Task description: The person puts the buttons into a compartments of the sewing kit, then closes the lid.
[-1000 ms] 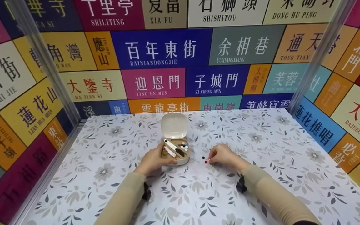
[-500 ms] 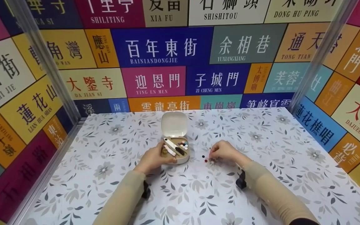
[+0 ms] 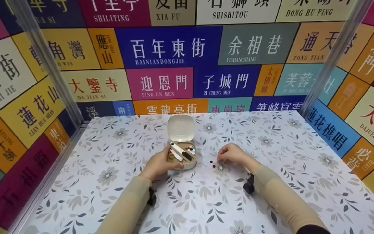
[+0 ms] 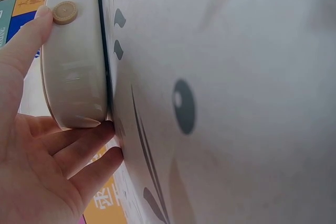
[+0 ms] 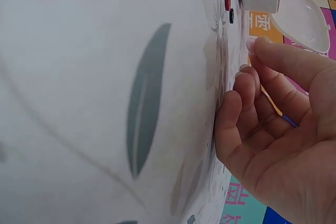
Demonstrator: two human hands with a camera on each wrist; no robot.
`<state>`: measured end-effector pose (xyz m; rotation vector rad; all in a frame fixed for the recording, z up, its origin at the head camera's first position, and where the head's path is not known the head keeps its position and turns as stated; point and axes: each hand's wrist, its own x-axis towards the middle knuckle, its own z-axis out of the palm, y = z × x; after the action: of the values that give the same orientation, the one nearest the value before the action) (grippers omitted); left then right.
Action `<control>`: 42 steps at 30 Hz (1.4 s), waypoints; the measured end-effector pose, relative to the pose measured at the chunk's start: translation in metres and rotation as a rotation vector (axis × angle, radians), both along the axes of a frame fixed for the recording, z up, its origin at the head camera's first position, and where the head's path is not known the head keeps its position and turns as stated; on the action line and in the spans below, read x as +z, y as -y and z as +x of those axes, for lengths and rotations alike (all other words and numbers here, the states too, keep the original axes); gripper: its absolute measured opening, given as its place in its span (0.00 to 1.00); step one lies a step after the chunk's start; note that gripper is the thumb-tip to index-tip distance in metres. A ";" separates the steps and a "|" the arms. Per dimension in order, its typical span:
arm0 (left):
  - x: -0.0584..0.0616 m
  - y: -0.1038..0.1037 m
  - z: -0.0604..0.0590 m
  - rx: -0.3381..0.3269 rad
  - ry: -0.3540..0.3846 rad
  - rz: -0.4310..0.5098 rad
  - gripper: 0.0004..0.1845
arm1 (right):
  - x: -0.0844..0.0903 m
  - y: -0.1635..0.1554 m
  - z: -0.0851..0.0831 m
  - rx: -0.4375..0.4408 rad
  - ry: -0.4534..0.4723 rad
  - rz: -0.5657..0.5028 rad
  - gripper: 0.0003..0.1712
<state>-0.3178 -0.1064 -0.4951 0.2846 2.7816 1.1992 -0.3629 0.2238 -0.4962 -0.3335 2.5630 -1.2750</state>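
Centrally on the floral table (image 3: 115, 169), the left hand (image 3: 158, 165) is curling round the open sewing box (image 3: 182, 155), steadying it. The right hand (image 3: 231, 155), fingertips together, is reaching for two buttons (image 3: 212, 163) beside it; whether it is pinching anything cannot be told. A light fingertip pinch seems advisable.

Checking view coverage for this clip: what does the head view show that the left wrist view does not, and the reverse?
Only the head view shows the right hand, two small buttons on the floral tabletop, the case's raised lid and its sewing items. Only the left wrist view shows the round tan clasp on the case's side, under a fingertip. Both show the left hand gripping the beige sewing case.
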 end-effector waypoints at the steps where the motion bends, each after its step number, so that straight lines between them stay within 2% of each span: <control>1: 0.000 0.000 0.000 0.000 -0.003 -0.002 0.64 | 0.001 0.000 0.000 0.001 0.001 -0.002 0.03; 9: 0.002 0.000 0.000 0.011 -0.007 -0.026 0.62 | 0.011 -0.001 0.003 0.000 -0.011 -0.046 0.05; 15: 0.000 -0.001 -0.001 0.015 0.019 -0.013 0.63 | 0.012 -0.005 -0.001 -0.006 -0.052 0.006 0.07; 16: -0.001 -0.001 -0.001 0.015 0.023 -0.010 0.63 | 0.008 -0.007 -0.005 -0.017 -0.051 0.016 0.07; 22: 0.000 -0.001 0.000 0.017 0.030 -0.003 0.63 | 0.009 -0.007 -0.008 -0.043 -0.015 -0.005 0.05; 30: 0.001 0.000 0.000 0.011 0.018 -0.002 0.63 | 0.012 -0.007 -0.014 -0.033 -0.045 -0.006 0.04; 37: 0.000 0.000 -0.001 -0.008 -0.009 -0.017 0.62 | 0.013 -0.005 -0.016 -0.052 -0.034 -0.010 0.05; 42: 0.000 0.000 -0.001 0.005 0.005 -0.009 0.63 | 0.014 -0.003 -0.017 -0.052 -0.024 -0.028 0.05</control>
<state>-0.3190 -0.1063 -0.4948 0.2735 2.7840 1.1868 -0.3796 0.2264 -0.4818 -0.2914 2.5923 -1.3338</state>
